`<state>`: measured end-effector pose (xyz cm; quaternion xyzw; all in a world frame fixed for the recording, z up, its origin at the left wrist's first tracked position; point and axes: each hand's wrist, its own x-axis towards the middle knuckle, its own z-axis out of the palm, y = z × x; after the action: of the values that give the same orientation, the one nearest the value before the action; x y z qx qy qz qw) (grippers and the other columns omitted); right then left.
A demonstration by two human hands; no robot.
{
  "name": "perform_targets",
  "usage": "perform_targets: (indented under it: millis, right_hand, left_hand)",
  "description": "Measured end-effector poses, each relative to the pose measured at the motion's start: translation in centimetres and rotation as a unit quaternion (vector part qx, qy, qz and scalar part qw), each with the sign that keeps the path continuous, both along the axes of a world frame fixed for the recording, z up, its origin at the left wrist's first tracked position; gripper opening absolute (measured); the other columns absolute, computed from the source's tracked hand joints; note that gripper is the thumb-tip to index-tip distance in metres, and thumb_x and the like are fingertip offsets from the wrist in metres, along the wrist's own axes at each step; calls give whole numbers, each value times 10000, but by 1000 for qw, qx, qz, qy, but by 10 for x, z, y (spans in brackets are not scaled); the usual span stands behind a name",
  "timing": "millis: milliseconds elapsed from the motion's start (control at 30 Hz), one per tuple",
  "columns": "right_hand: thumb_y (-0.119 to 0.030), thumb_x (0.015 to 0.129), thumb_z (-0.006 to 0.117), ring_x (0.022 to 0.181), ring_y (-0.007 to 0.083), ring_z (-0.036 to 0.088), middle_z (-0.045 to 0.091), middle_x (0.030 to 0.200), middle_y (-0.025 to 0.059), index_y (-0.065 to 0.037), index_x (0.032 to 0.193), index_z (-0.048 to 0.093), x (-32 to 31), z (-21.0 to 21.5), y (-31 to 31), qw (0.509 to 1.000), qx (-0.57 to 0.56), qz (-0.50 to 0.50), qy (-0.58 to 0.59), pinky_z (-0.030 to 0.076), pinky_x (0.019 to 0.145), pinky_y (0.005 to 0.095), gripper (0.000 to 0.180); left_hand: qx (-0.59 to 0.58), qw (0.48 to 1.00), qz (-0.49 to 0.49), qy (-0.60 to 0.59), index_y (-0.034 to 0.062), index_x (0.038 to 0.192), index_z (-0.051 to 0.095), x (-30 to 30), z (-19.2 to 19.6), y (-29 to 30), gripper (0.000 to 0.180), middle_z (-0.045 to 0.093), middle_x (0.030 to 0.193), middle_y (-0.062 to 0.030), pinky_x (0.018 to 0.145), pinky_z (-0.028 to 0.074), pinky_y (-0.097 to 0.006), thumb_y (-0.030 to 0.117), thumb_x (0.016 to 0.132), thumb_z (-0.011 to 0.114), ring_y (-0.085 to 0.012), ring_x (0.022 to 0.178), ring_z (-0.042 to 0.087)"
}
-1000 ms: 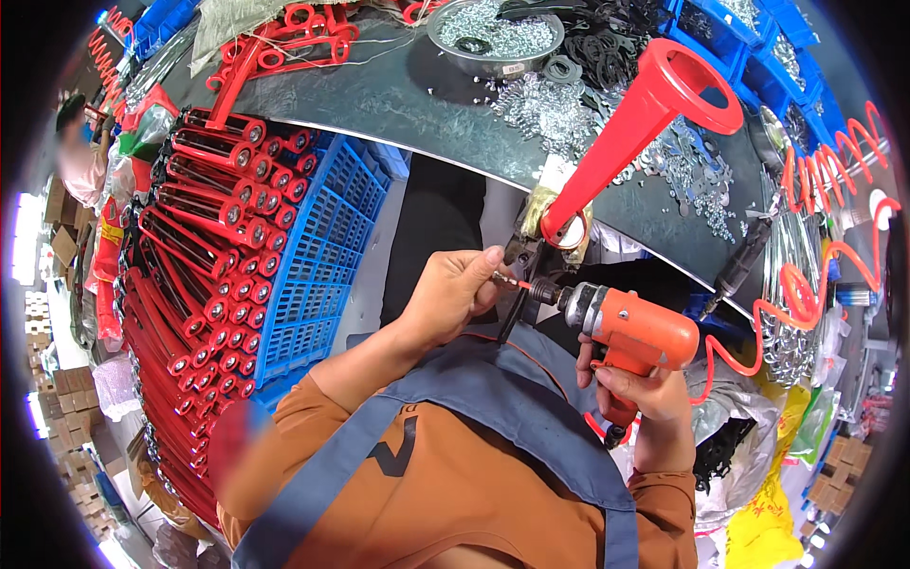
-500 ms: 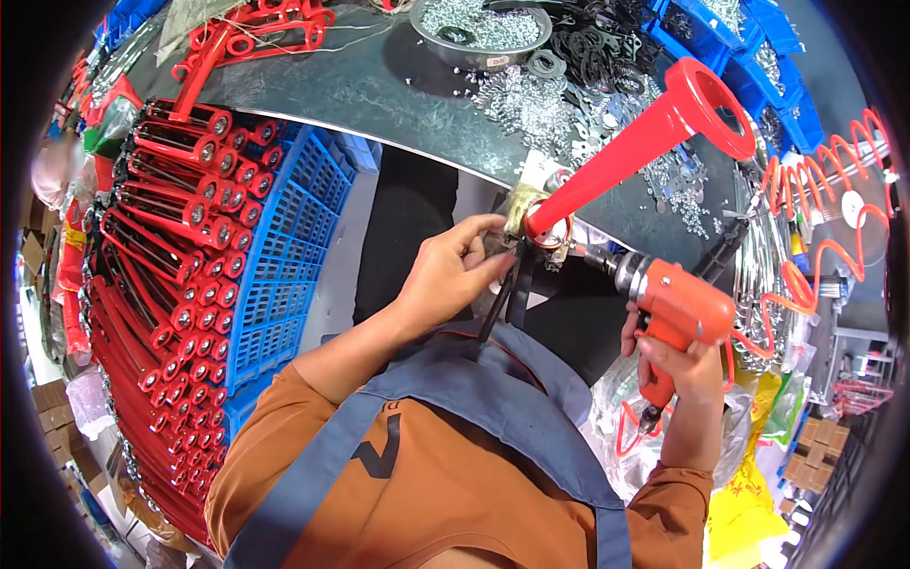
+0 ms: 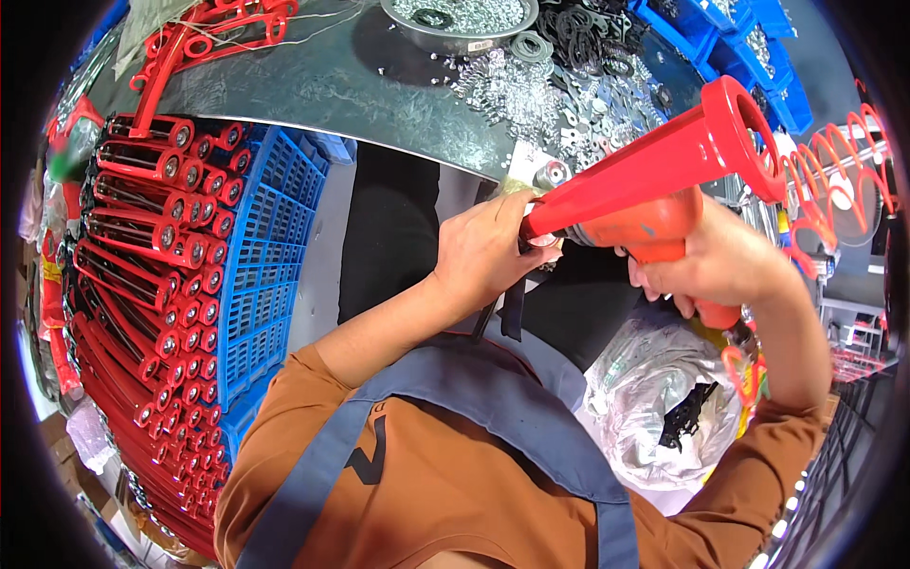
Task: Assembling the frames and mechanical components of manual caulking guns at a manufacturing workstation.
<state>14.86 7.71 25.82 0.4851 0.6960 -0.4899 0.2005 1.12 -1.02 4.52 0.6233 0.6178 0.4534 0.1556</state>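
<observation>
A long red tapered part (image 3: 626,180) with a wide ring at its top leans up to the right above the bench edge. My left hand (image 3: 485,242) is closed around its narrow lower end, the thumb across the front. In my right hand (image 3: 711,261) is an orange pistol-grip power driver (image 3: 654,226), its nose pointing left toward that same lower end. The driver's tip is hidden behind the red part and my left hand. A round metal piece (image 3: 552,174) sits at the bench edge just beyond my left fingers.
To the left, a blue plastic crate (image 3: 270,256) stands beside stacked red parts (image 3: 166,247). On the dark bench (image 3: 284,85) are a metal bowl (image 3: 474,43) of small fasteners and loose hardware. Coiled orange hose (image 3: 834,166) hangs at right, above a plastic bag (image 3: 645,408).
My right hand has raised the driver and brought its nose behind the red part's lower end. My left hand has gone from loosely apart to closed around that end. The view has shifted slightly.
</observation>
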Motion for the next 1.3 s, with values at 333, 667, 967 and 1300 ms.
perform_targets:
  millis: [333, 667, 967, 1300]
  right_hand:
    - [-35, 725, 600, 482, 142, 559, 576, 692, 71, -2, 1161, 491, -2, 0, -9, 999, 23, 27, -3, 460, 420, 289, 450]
    - [-46, 769, 647, 573, 155, 621, 640, 811, 84, -15, 1215, 500, 134, 26, -66, 936, 228, -158, 216, 499, 447, 268, 471]
    - [-2, 689, 585, 744, 428, 631, 610, 699, 262, 56, 843, 594, 303, -99, 23, 827, 537, -131, -102, 502, 655, 444, 165]
    - [6, 776, 578, 972, 386, 570, 595, 972, 235, 53, 1005, 602, 245, -160, 21, 672, 738, -54, -16, 452, 894, 460, 234]
  left_hand:
    - [71, 997, 34, 9, 87, 1006, 597, 3, -6, 3, 486, 658, 811, -87, 623, 511, -344, 288, 626, 825, -258, 728, 658]
    - [-110, 980, -34, -160, 21, 1132, 587, -59, 31, 10, 401, 668, 888, -46, 718, 476, -295, 239, 823, 721, -163, 739, 608]
    - [212, 972, 85, -54, -35, 1325, 471, -105, 103, 129, 574, 459, 1363, -249, 1095, 276, -364, 422, 985, 400, -328, 1316, 398]
    - [41, 893, -326, -308, -10, 1301, 428, 0, 22, 37, 864, 589, 1079, -119, 863, 470, -361, 726, 849, 412, -214, 973, 583]
